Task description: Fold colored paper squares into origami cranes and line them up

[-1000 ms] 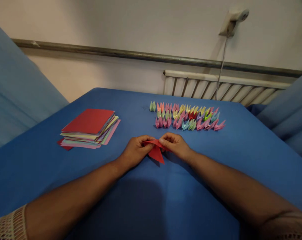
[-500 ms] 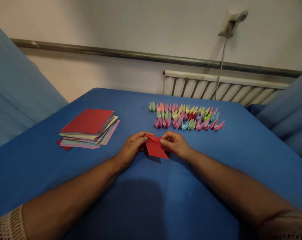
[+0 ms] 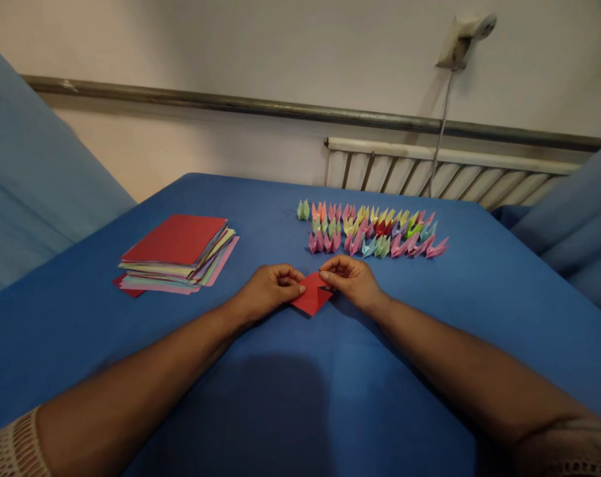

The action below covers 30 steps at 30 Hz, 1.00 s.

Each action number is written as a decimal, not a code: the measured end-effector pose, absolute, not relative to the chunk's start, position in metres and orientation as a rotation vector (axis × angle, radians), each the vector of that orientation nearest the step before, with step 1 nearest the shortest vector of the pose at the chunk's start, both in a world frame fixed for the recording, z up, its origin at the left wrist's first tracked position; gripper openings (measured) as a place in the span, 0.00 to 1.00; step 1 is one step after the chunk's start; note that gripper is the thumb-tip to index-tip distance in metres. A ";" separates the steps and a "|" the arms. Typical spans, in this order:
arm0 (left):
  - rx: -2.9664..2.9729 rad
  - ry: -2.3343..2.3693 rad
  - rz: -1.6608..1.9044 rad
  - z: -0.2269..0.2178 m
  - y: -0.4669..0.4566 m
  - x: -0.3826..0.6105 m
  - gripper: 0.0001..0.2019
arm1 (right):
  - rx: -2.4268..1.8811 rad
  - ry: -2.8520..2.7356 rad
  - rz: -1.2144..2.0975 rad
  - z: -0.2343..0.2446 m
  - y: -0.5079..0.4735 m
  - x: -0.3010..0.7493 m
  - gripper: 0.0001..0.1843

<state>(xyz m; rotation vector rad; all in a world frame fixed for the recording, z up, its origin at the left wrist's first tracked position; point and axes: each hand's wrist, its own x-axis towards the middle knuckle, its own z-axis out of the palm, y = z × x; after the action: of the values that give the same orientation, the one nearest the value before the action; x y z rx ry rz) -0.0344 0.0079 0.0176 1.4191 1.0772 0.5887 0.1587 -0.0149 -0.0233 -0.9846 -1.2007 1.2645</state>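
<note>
A red sheet of folded paper [image 3: 311, 298] is between my two hands, just above or on the blue-covered table; I cannot tell which. It looks like a small diamond, with a dark gap under a flap on its right side. My left hand [image 3: 273, 289] pinches its left side, thumb on top. My right hand [image 3: 352, 281] pinches the upper right edge between thumb and fingers. Beyond my hands stand several folded paper cranes [image 3: 374, 232] in rows, in pink, yellow, green, blue and red.
To the left lies a stack of coloured paper squares [image 3: 175, 242], red on top. The blue tablecloth [image 3: 260, 199] reaches back toward a wall with a metal pipe [image 3: 260, 106] and a radiator [image 3: 404, 156]. Blue curtains [image 3: 32, 165] hang on both sides.
The red paper has gone from a shape with a long hanging flap to a compact diamond. My left thumb has shifted onto its face, and my right hand has moved slightly up.
</note>
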 end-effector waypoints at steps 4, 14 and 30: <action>1.452 1.022 0.550 0.019 0.001 -0.031 0.15 | -0.977 -1.271 1.265 -0.024 -0.020 0.153 0.17; 1.032 1.081 0.931 0.016 0.004 -0.031 0.15 | -1.037 -1.256 1.132 -0.019 -0.030 0.152 0.19; 1.233 0.982 0.856 0.010 -0.002 -0.026 0.15 | -0.979 -1.304 1.317 -0.016 -0.031 0.148 0.23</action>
<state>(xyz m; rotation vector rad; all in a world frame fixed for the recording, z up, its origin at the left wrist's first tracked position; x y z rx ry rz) -0.0264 -0.0015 0.0104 1.2332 0.9824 0.8555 0.1482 -0.0311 -0.0156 -0.9786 -1.3036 1.3165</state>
